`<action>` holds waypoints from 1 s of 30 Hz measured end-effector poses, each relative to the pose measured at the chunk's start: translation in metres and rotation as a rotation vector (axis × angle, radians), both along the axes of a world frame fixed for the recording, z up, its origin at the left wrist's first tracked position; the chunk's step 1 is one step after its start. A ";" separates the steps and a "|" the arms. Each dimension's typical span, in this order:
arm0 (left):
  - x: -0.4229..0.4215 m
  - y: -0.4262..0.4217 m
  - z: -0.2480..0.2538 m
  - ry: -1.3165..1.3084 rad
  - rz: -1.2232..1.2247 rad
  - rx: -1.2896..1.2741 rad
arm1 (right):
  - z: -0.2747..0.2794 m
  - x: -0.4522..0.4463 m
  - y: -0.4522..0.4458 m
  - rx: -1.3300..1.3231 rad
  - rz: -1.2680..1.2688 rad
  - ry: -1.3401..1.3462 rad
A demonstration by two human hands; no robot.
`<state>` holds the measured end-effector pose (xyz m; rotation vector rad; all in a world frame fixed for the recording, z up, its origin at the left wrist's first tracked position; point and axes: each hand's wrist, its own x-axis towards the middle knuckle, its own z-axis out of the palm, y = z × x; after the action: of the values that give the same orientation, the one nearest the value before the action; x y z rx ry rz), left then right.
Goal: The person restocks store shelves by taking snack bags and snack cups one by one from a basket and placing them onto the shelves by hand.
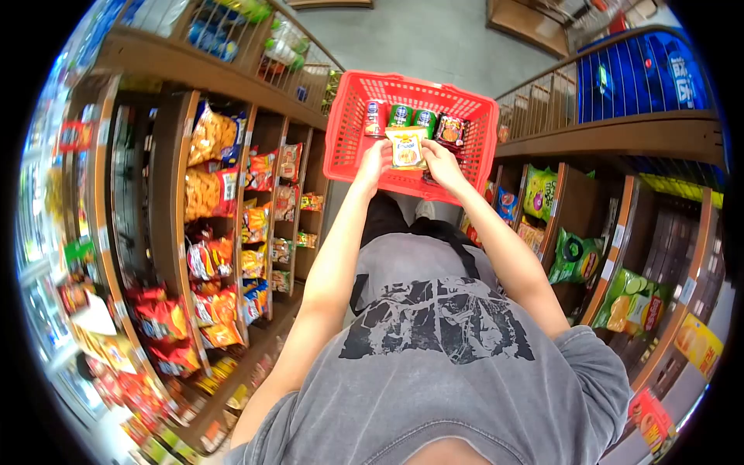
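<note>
Red plastic mesh walls ring my hands: the basket's rim (349,128) runs round them on the left, right and far sides. My left hand (375,161) and right hand (442,163) are close together, gripping a yellow packet (406,153) by its opposite side edges, over the basket. Just beyond my fingers lie green cans (401,116), with a red can (375,120) at far left and a dark packet (451,130) at far right. Snack shelves (177,155) hem both sides, narrowing sideways room; past the far rim, grey floor (411,46) opens wider.
</note>
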<state>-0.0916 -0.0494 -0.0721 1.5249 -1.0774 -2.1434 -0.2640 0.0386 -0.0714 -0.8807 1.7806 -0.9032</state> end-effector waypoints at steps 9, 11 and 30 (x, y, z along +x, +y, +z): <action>0.043 0.051 0.059 0.069 0.389 -0.194 | 0.037 0.028 -0.013 -0.219 0.304 0.115; 0.057 0.058 0.064 0.057 0.453 -0.223 | 0.043 0.041 -0.020 -0.260 0.386 0.020; 0.249 0.101 0.196 0.186 0.788 -0.551 | 0.173 0.264 -0.043 -0.512 0.672 -0.180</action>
<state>0.1574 0.0518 0.1237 1.1747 -0.7316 -1.2811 -0.0004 -0.0049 0.1012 -1.5467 0.9848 -0.9479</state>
